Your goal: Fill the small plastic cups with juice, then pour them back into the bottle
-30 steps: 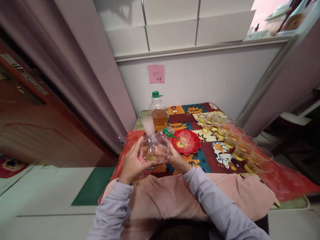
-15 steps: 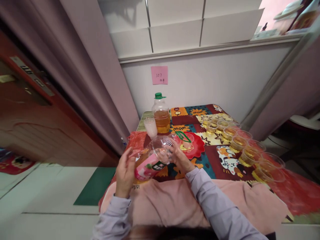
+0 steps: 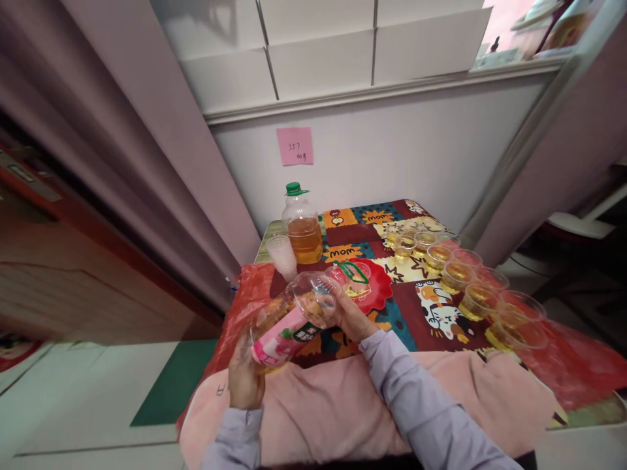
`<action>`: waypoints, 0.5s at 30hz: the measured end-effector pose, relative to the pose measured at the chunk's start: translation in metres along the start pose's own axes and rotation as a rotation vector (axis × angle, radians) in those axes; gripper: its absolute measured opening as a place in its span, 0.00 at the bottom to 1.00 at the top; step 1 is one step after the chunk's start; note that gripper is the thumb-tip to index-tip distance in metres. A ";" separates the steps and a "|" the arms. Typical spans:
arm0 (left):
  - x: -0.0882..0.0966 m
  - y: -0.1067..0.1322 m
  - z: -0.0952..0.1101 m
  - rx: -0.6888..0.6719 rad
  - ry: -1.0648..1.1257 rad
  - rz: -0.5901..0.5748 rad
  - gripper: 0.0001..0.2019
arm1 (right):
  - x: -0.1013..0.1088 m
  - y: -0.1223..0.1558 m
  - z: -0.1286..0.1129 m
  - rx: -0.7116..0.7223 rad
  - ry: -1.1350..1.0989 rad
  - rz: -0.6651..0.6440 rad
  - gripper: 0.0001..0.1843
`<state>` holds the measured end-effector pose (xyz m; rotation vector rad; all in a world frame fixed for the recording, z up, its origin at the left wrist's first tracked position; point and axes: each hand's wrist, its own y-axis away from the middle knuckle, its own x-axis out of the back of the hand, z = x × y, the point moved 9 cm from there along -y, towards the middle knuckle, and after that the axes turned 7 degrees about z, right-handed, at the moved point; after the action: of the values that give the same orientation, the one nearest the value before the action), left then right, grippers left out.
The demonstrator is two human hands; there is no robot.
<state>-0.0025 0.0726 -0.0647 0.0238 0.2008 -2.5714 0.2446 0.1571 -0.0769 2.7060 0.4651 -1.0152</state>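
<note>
A large clear bottle [image 3: 281,338] with a pink label and amber liquid lies tilted between my hands, its neck toward the upper right. My left hand [image 3: 245,378] grips its base end. My right hand [image 3: 350,313] is closed round the shoulder near the neck, where a green carrying loop [image 3: 353,273] shows. Behind the neck is a red scalloped plate [image 3: 379,290]. A stack of clear plastic cups [image 3: 283,256] leans just beyond the bottle. Whether the bottle's mouth is capped, I cannot make out.
A second bottle [image 3: 304,238] with a green cap stands at the back left. Rows of plastic cups [image 3: 458,277] with yellow liquid line the table's right side. A pink cloth [image 3: 337,405] covers the front edge. Red plastic sheeting [image 3: 578,359] hangs at the right.
My left hand has slid down round the bottle's base end, and the bottle has shifted slightly left and lower in view. My right hand keeps its hold. The camera view has turned a little.
</note>
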 end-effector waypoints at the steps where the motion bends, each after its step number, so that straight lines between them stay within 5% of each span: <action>1: 0.001 0.000 -0.002 0.015 0.025 0.013 0.31 | 0.000 -0.001 0.001 -0.009 -0.003 0.005 0.51; 8: 0.000 0.001 -0.003 0.085 0.120 0.026 0.33 | -0.005 0.000 -0.003 0.009 -0.051 0.038 0.47; 15: -0.003 0.001 0.011 0.019 0.109 0.014 0.31 | -0.009 0.002 -0.002 -0.004 -0.121 0.121 0.45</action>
<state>0.0010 0.0718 -0.0539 0.1720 0.2164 -2.5600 0.2405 0.1538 -0.0695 2.6146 0.2780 -1.1342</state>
